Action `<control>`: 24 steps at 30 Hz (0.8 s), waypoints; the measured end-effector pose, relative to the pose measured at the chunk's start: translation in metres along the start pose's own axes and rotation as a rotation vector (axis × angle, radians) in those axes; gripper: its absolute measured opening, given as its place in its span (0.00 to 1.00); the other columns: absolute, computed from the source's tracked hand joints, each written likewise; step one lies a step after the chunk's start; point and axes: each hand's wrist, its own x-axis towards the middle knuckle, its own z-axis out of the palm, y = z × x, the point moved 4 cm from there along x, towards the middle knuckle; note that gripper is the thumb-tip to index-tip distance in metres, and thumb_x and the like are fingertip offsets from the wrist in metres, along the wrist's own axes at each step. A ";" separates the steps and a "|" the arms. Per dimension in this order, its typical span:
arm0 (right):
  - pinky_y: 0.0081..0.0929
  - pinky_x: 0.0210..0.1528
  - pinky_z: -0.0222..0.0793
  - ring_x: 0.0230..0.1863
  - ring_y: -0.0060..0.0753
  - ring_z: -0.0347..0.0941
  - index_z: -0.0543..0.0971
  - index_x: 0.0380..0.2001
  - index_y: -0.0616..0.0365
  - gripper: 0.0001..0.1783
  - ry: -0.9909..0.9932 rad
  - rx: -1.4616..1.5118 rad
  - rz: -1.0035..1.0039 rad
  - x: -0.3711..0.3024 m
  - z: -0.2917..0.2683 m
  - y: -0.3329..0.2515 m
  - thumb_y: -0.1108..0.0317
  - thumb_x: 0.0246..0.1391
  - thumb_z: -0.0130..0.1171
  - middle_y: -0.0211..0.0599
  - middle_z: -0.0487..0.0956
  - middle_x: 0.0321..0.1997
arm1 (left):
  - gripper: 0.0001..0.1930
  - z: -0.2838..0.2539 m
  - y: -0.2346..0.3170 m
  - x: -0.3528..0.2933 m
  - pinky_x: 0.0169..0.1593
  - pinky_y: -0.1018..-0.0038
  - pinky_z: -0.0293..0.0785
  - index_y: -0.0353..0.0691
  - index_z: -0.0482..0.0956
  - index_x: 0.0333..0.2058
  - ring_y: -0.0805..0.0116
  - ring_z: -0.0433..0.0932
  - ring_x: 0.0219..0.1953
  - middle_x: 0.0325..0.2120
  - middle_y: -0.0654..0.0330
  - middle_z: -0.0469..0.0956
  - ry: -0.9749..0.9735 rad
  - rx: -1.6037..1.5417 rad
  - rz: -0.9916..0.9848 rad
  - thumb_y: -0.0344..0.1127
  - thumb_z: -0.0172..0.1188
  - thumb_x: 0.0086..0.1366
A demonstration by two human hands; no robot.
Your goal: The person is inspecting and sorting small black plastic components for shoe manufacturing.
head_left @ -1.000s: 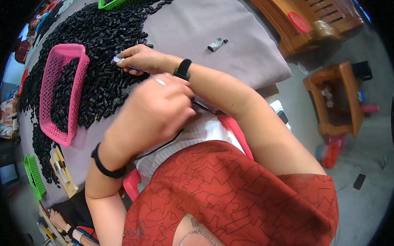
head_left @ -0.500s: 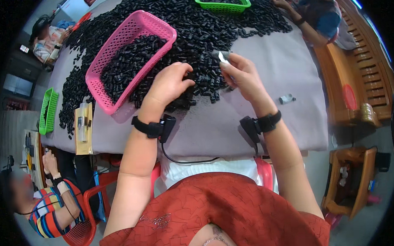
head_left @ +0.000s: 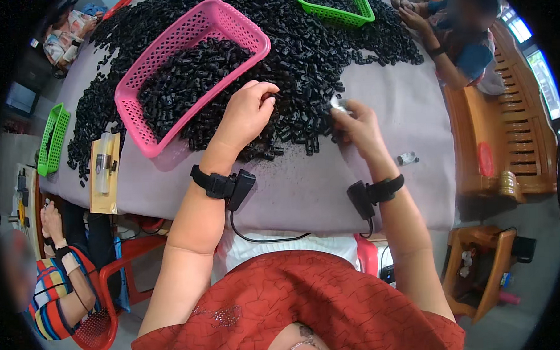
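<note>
We see one pink basket lying tilted on the grey table, and it holds a heap of small black plastic parts like those spread around it. Two green baskets are in view: one at the far edge of the pile of black parts, its contents hard to make out, and a second green basket at the left table edge, seen almost edge-on so we cannot tell what is in it.

Our left hand rests on the pile just right of the pink basket, fingers curled and pinching one black piece. Our right hand sits at the pile's near edge, fingers closed narrowly around a small pale piece; most of that piece is hidden by the fingers. Another small silvery piece lies alone on the bare cloth, near the right wrist.

Each wrist carries one black band with a small black box, two in all. Two other people are partly cut off: one at top right, one at lower left.
</note>
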 end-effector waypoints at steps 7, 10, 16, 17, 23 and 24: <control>0.16 0.18 0.63 0.19 0.14 0.67 0.78 0.40 0.64 0.15 -0.232 0.002 -0.065 -0.008 0.058 -0.025 0.64 0.52 0.63 0.27 0.76 0.25 | 0.10 -0.001 -0.011 -0.001 0.37 0.76 0.72 0.34 0.78 0.40 0.75 0.75 0.30 0.31 0.59 0.77 0.045 -0.150 -0.077 0.26 0.57 0.60; 0.15 0.18 0.63 0.20 0.14 0.69 0.79 0.39 0.64 0.15 -0.282 -0.011 -0.120 -0.006 0.058 -0.039 0.64 0.52 0.63 0.28 0.78 0.26 | 0.09 -0.002 -0.010 -0.002 0.38 0.76 0.73 0.34 0.78 0.40 0.75 0.76 0.32 0.31 0.59 0.78 0.038 -0.173 -0.128 0.26 0.58 0.60; 0.16 0.24 0.67 0.25 0.17 0.71 0.80 0.38 0.63 0.14 -0.028 -0.013 -0.169 0.043 0.006 -0.027 0.63 0.52 0.63 0.30 0.79 0.29 | 0.09 -0.006 -0.012 0.000 0.42 0.70 0.74 0.34 0.77 0.40 0.61 0.80 0.38 0.33 0.54 0.80 0.263 -0.075 -0.012 0.27 0.58 0.61; 0.17 0.24 0.67 0.26 0.17 0.71 0.80 0.38 0.62 0.14 0.028 -0.013 -0.146 0.051 0.000 -0.021 0.63 0.52 0.63 0.30 0.78 0.29 | 0.09 -0.009 -0.011 0.000 0.43 0.69 0.74 0.35 0.77 0.40 0.58 0.80 0.38 0.34 0.53 0.80 0.301 -0.002 0.009 0.27 0.58 0.60; 0.20 0.24 0.63 0.25 0.18 0.68 0.80 0.36 0.64 0.15 0.046 -0.102 -0.114 0.077 0.012 -0.003 0.63 0.50 0.64 0.30 0.76 0.26 | 0.09 -0.006 -0.018 0.001 0.46 0.62 0.72 0.38 0.76 0.40 0.52 0.78 0.40 0.35 0.51 0.79 0.212 0.057 -0.059 0.30 0.57 0.61; 0.21 0.23 0.62 0.24 0.18 0.67 0.80 0.35 0.65 0.15 0.016 -0.156 -0.142 0.081 0.018 -0.002 0.64 0.50 0.65 0.30 0.76 0.24 | 0.09 -0.006 -0.017 0.003 0.45 0.62 0.72 0.38 0.76 0.40 0.52 0.78 0.40 0.36 0.51 0.79 0.197 0.051 -0.011 0.29 0.57 0.61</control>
